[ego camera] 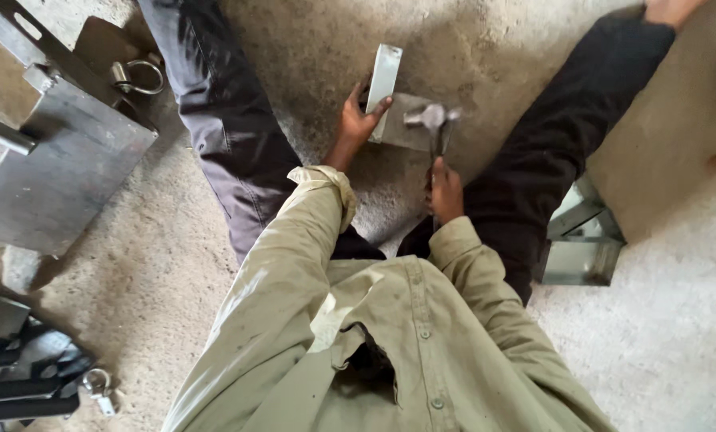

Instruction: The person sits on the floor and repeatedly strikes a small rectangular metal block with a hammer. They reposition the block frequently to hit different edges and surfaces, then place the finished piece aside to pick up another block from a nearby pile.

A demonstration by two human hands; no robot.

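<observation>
Here, left hand (360, 120) grips bent metal strip (383, 90) upright on concrete floor (166, 264), between spread legs. Right hand (446, 192) clenched round hammer (433, 120), head just beside strip. Risk, as judged: hammer glances off, strikes left fingers; strip slips from grip. No packages, labels, signs visible; plain grey steel plate (62, 172) toward floor's left edge.

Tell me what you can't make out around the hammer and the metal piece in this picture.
Head view:
- Hammer: head blurred, so contact with the metal piece is unclear; right hand covers the handle.
- Metal piece: left hand hides its lower edge.
- Metal box: partly behind the leg.
- Foot: cut off by the top edge.
</observation>
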